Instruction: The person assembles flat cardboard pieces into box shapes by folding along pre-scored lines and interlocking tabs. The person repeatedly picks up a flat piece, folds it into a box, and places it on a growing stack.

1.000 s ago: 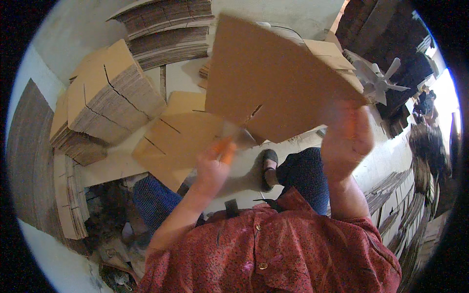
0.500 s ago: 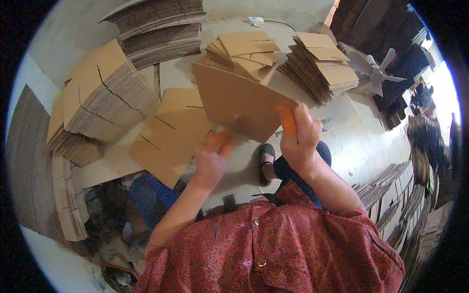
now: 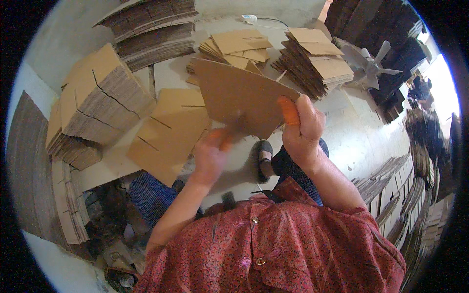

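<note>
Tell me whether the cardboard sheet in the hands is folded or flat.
Flat: the cardboard sheet shows one unbent face, gripped by the left hand and right hand.

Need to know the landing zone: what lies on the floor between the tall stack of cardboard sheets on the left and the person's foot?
In the head view, a flat cardboard sheet lies there on the floor.

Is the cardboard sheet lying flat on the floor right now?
No, both the left hand and right hand hold the cardboard sheet up in the air.
</note>
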Demonstrator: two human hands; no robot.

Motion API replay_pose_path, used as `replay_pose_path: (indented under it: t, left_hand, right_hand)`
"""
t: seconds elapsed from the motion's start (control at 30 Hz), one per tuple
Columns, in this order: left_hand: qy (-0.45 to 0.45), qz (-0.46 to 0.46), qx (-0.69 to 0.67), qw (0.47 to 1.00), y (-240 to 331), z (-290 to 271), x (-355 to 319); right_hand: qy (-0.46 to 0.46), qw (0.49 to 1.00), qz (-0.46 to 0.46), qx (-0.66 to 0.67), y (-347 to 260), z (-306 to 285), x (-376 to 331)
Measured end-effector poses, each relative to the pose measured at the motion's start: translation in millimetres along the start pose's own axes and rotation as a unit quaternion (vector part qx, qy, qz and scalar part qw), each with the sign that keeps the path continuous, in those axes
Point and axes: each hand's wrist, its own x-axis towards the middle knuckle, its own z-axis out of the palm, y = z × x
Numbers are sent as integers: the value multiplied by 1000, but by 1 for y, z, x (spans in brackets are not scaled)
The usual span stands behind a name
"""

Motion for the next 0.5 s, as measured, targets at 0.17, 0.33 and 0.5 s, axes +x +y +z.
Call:
replay_pose_path:
  t: [0.17, 0.33, 0.5]
  left_hand:
    - [1, -53, -25, 998, 3, 7, -4]
    - [59, -113, -156, 979, -4, 20, -3]
    - [-19, -171, -129, 977, 23, 0, 3]
  right_hand:
    - [19, 999, -20, 36, 16, 16, -23]
    - [-67, 995, 66, 22, 33, 34, -62]
    - [-111, 988, 93, 47, 39, 22, -47]
